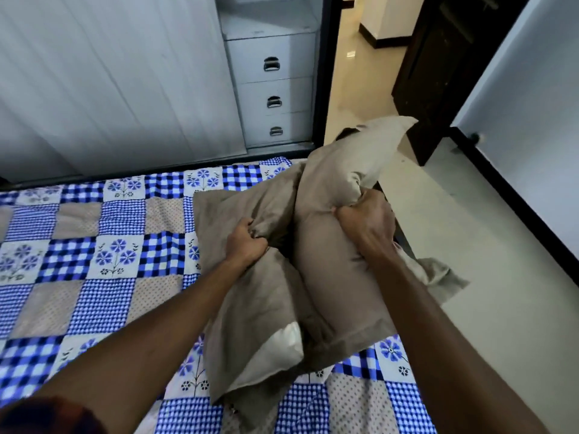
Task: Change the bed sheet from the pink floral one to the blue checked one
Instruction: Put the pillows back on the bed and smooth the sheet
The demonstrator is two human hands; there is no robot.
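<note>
The blue checked sheet [94, 255], a patchwork of blue check, beige dotted and flower squares, covers the bed. Two beige pillows lie at the bed's right side. My left hand [246, 242] is clenched on the fabric of the left pillow [250, 308], which rests flat on the sheet. My right hand [366, 225] grips the right pillow [338, 277] at its middle; that pillow's far end tilts up over the bed's right edge. No pink floral sheet is in view.
A white wardrobe [109, 73] stands right behind the bed, with a column of three drawers [272, 98] at its right. Pale tiled floor [470, 245] runs along the bed's right side. A dark open door [438, 73] and a white wall [532, 120] lie beyond.
</note>
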